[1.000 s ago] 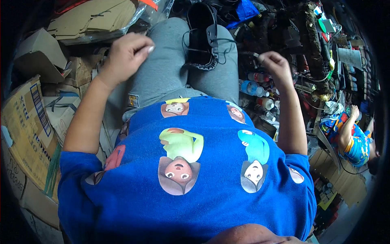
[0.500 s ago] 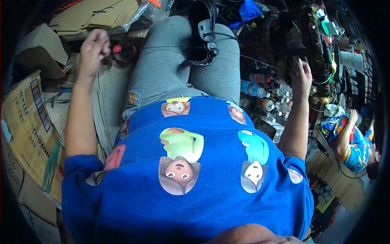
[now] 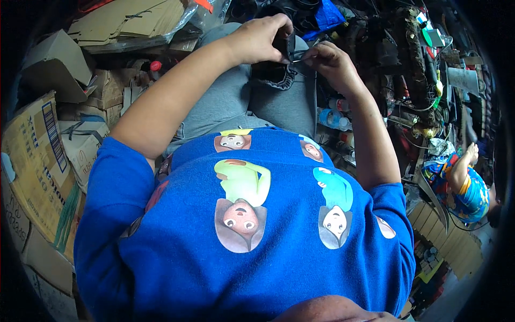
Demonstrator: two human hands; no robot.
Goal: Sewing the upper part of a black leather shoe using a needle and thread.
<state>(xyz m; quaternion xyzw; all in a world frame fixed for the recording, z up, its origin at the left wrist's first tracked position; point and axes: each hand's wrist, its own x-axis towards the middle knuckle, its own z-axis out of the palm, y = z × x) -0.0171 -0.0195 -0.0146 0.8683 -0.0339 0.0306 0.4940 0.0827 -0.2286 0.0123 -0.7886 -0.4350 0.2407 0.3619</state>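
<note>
A black strapped item that looks like a sandal rests between my thighs, with a gathered elastic edge toward me. My left hand is closed on its upper part, fingers curled over the far side and thumb below. Close by on the right, my right hand pinches a thin, shiny metal tool whose end lies against the black item. Fingers hide the tool's full shape. Grey trousers cover my legs beneath both hands.
Cardboard boxes and stacked flat cardboard crowd the left, near a red-capped bottle. Plastic bottles lie right of my knee. Another person in a colourful shirt sits at far right.
Both hands have come inward from wide apart to the black item. A dark thread stretched across my thighs between them is no longer seen taut. The left hand now grips the item.
</note>
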